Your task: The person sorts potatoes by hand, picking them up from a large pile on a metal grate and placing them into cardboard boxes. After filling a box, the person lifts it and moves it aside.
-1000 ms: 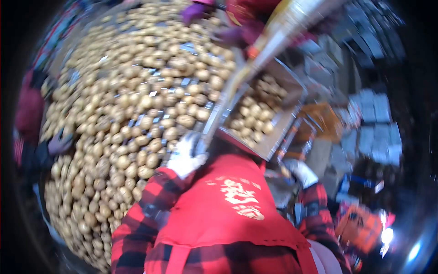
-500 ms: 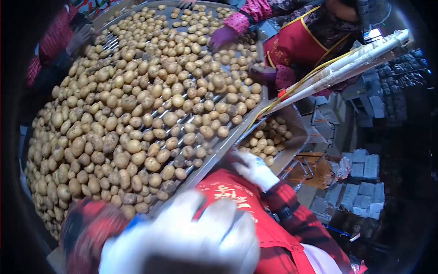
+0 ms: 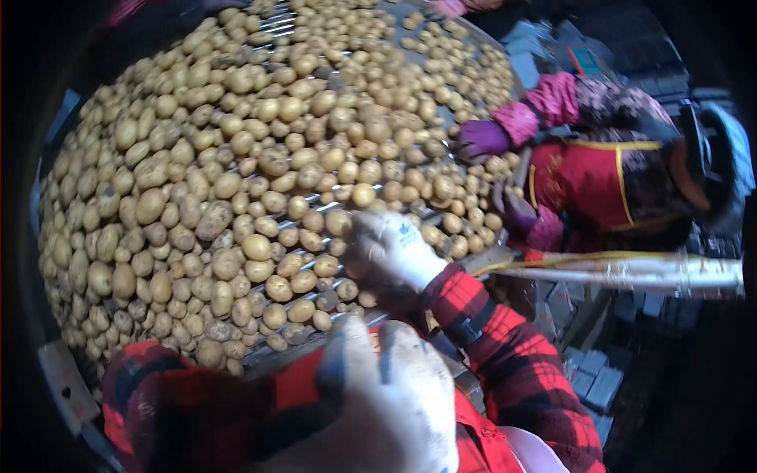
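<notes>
A wide heap of potatoes (image 3: 229,185) covers a metal roller table. My right hand (image 3: 398,244), in a white glove with a dirty, dark finger side, is at the heap's near right edge. Its fingers curl down among the potatoes, and what they hold, if anything, is hidden. Close to the camera, at the bottom middle, is my left hand (image 3: 394,402) in a soiled white glove. It is above my red apron, apart from the potatoes, and its fingers are too blurred to read. Both sleeves are red and black plaid.
Across the table at right, a co-worker in a red apron (image 3: 579,181) has a purple-gloved hand (image 3: 481,140) at the potatoes. A white wrapped pole (image 3: 631,270) juts out at right. Stacked boxes (image 3: 595,378) stand low at right. Another person's hand (image 3: 448,8) shows at the top.
My right hand has moved up and left from beside the potato bin onto the heap. The view has turned. My left hand stays low and near the camera.
</notes>
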`<state>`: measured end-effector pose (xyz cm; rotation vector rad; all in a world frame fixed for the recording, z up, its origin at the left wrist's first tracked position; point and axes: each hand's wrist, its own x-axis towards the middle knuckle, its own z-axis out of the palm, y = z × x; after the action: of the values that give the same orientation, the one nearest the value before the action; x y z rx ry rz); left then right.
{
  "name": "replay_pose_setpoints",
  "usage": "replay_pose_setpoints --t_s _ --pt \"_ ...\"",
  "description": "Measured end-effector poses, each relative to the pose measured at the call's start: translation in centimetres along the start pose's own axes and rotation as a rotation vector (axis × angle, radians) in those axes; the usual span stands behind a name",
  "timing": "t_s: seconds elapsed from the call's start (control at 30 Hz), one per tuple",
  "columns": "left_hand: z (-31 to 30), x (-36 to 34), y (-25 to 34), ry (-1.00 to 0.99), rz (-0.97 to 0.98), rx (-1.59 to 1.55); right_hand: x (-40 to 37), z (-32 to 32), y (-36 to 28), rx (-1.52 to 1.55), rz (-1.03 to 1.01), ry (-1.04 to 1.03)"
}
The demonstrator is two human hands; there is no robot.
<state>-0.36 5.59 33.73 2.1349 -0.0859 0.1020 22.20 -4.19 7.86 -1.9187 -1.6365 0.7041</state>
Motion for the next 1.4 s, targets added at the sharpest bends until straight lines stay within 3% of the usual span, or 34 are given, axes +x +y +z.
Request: replay_pose_setpoints --t_s 0.07,0.1,0.13,0.2,0.27,0.3,0.4,0.43,0.47,0.53,0.6,0.7,0.73,0.8,0.83,0.97,1.0,1.03,1.07,1.13,1.2,1.27,1.33,1.37,1.4 --pt "2.8 0.7 -3.5 0.174 -0.031 -1.099 5.4 -0.8 1.2 -0.062 -0.133 0.001" --pt "4.2 0.9 -4.6 0.286 -0.016 -1.505 8.1 -1.0 0.8 -0.152 -0.239 0.128" --pt "5.4 1.2 -5.7 0.405 0.022 -1.76 10.9 -1.3 0.6 -0.242 -0.34 0.263" --pt "7.0 1.5 -7.8 0.608 0.092 -1.999 17.4 -1.4 2.1 -0.303 -0.374 0.28" --pt "7.6 1.2 -9.8 0.748 0.123 -2.019 23.1 -1.6 3.0 -0.336 -0.219 0.257" --pt "7.3 0.7 -11.0 0.709 0.032 -1.81 24.8 -1.0 3.7 -0.397 -0.129 0.288" --pt "4.4 -2.2 -14.5 0.234 -0.348 -0.212 26.0 5.2 5.4 -0.636 0.0 0.512" --pt "3.8 -2.6 -15.6 0.046 -0.444 0.317 24.8 5.9 4.0 -0.584 -0.003 0.508" --pt "4.0 -2.7 -16.9 -0.049 -0.54 0.182 23.0 6.2 2.4 -0.536 -0.006 0.5" --pt "5.7 -3.9 -19.7 -0.032 -0.571 0.059 18.8 5.5 0.5 -0.519 -0.11 0.401" --pt "6.8 -3.5 -21.3 0.013 -0.607 -0.029 14.9 5.5 1.3 -0.538 -0.231 0.289" --pt "8.2 -4.3 -22.7 0.176 -0.61 -0.172 12.5 3.4 3.0 -0.422 -0.233 0.198" --pt "8.7 -4.7 -23.2 0.25 -0.602 -0.223 13.3 1.5 3.0 -0.353 -0.286 0.141" --pt "9.4 -5.0 -23.8 0.466 -0.603 -0.644 15.9 0.3 3.3 -0.223 -0.173 0.17" --pt "9.4 -5.1 -23.8 0.576 -0.599 -0.873 18.5 -0.4 0.6 -0.284 -0.316 0.341" --pt "6.2 -4.5 -22.6 0.914 -0.688 -1.587 31.1 1.7 -3.7 -0.285 -0.488 0.356" --pt "5.2 -4.1 -22.5 0.968 -0.715 -1.584 34.8 3.3 -3.8 -0.322 -0.463 0.342" --pt "6.5 -4.5 -24.7 1.046 -0.547 -1.495 37.8 5.4 -2.8 -0.42 -0.461 0.375" --pt "6.5 -4.6 -25.7 1.095 -0.489 -1.521 40.2 7.1 -1.7 -0.369 -0.353 0.162" --pt "6.0 -5.1 -27.6 1.164 -0.349 -1.626 42.1 6.8 -3.4 -0.395 -0.217 0.008" --pt "4.2 -5.4 -28.0 1.234 -0.334 -1.715 39.9 4.2 -6.6 -0.234 -0.315 -0.079" --pt "2.1 -5.1 -27.8 1.342 -0.348 -1.861 38.1 2.5 -8.0 0.31 -0.325 -0.636" --pt "2.2 -6.0 -29.7 1.286 -0.121 -2.017 35.4 -0.2 -11.4 0.244 -0.526 -0.705" --pt "1.7 -6.2 -30.0 1.207 0.12 -2.212 35.9 0.2 -12.1 0.246 -0.419 -0.641" --pt "1.5 -5.9 -29.3 1.311 0.092 -2.21 37.4 0.8 -12.6 0.246 -0.318 -0.572"
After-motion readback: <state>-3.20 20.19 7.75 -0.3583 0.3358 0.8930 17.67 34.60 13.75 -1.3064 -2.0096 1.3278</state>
